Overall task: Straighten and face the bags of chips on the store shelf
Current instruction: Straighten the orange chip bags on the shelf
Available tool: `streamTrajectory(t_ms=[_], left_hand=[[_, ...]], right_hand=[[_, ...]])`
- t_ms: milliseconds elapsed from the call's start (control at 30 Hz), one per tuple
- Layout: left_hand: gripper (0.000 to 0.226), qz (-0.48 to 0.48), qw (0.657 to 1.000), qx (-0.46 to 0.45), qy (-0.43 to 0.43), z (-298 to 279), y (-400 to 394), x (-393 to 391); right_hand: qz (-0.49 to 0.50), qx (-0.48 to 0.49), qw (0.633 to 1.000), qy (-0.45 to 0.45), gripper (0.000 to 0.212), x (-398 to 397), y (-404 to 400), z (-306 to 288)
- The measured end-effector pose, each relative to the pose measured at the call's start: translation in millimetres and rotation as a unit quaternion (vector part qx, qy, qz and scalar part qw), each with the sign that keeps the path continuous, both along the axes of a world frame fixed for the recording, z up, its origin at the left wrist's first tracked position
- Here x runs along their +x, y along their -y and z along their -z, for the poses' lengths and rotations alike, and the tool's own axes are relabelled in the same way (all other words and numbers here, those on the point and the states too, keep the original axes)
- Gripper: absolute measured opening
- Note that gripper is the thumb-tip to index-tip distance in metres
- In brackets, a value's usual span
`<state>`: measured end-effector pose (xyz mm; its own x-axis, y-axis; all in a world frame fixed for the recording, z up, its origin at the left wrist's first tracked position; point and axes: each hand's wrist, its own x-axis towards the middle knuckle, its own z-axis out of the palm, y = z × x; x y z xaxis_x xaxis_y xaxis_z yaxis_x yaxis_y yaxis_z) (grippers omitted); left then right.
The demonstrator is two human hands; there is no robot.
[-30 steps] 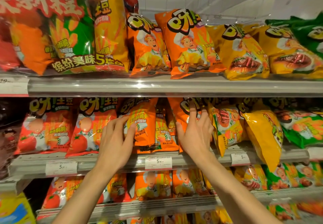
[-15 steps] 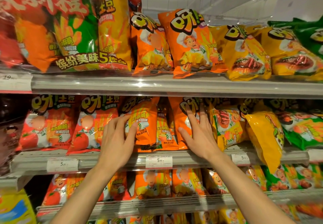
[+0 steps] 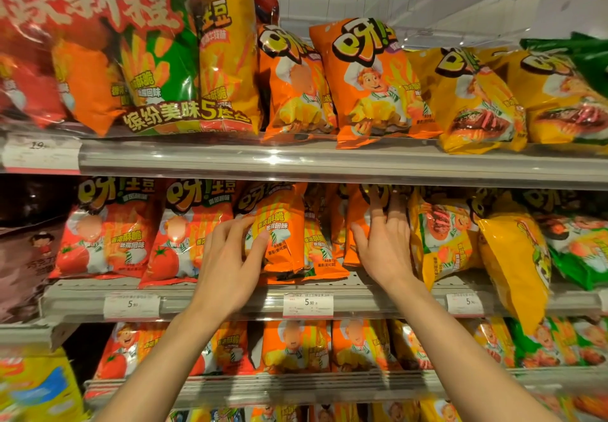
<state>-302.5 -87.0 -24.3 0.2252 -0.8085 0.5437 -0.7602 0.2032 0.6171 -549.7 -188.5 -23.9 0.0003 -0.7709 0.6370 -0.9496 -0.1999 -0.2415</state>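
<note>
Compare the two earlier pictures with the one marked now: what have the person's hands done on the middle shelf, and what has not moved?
The right hand has dropped its wrist, then slid flat up the orange bags beside the yellow bag. The left hand has barely moved: its fingers stay curled round the front orange bag, which leans as before. Nothing was let go. The tomato bags and the tilted yellow bag stayed put.

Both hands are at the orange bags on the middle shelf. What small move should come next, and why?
Probably turn the orange bag under the left hand so its front faces out. It stands twisted toward the right, while the red tomato bags beside it face forward. The right hand rests flat on the next orange bag and could steady that row.
</note>
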Motion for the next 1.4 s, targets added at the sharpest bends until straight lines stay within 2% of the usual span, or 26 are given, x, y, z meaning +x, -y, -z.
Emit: streamTrajectory(t_ms=[133,300,500,733,833,900,933,1000,1100,1167,1267,1400], left_hand=[[0.054,0.005,1.0,0.001,-0.008,-1.9,-1.7,-0.2],[0.054,0.007,1.0,0.004,-0.021,-3.9,-1.5,-0.5],[0.052,0.019,0.999,0.013,-0.049,-8.0,-0.6,1.9],[0.052,0.053,0.995,0.006,-0.081,-10.7,-3.3,5.1],[0.056,0.063,0.995,-0.001,-0.081,-11.5,-4.8,5.1],[0.062,0.074,0.994,-0.001,-0.079,-12.1,-6.2,4.2],[0.064,0.08,0.994,-0.002,-0.078,-12.6,-6.4,3.1],[0.06,0.088,0.993,-0.006,-0.072,-14.5,-6.7,-0.2],[0.044,0.096,0.993,-0.015,-0.069,-15.5,-8.0,-2.2],[0.037,0.107,0.991,-0.026,-0.082,-15.6,-10.9,0.1],[0.04,0.108,0.987,-0.017,-0.119,-16.1,-13.4,6.4],[0.071,0.081,0.977,0.033,-0.197,-21.0,-9.4,10.6]], right_hand=[[0.0,0.013,0.997,-0.075,0.059,7.4,-1.7,10.9],[-0.065,0.092,0.994,-0.006,0.058,-2.6,-0.4,0.0],[-0.117,0.084,0.987,0.076,0.048,-12.7,-14.7,-13.8],[-0.143,0.086,0.984,0.062,0.049,-11.9,-25.6,-22.6],[-0.148,0.045,0.985,0.072,0.046,-7.6,-32.3,-26.4],[-0.163,0.012,0.98,0.115,0.041,3.1,-40.8,-33.0],[-0.173,0.025,0.975,0.14,0.042,10.6,-45.9,-38.7],[-0.183,0.112,0.96,0.179,0.058,28.2,-54.2,-51.2],[-0.194,0.249,0.915,0.25,0.085,49.9,-55.7,-61.2],[-0.206,0.274,0.899,0.273,0.095,56.8,-49.4,-57.0],[-0.23,0.286,0.874,0.317,0.1,58.8,-42.4,-50.9],[-0.273,0.302,0.843,0.352,0.08,47.0,-46.2,-50.3]])
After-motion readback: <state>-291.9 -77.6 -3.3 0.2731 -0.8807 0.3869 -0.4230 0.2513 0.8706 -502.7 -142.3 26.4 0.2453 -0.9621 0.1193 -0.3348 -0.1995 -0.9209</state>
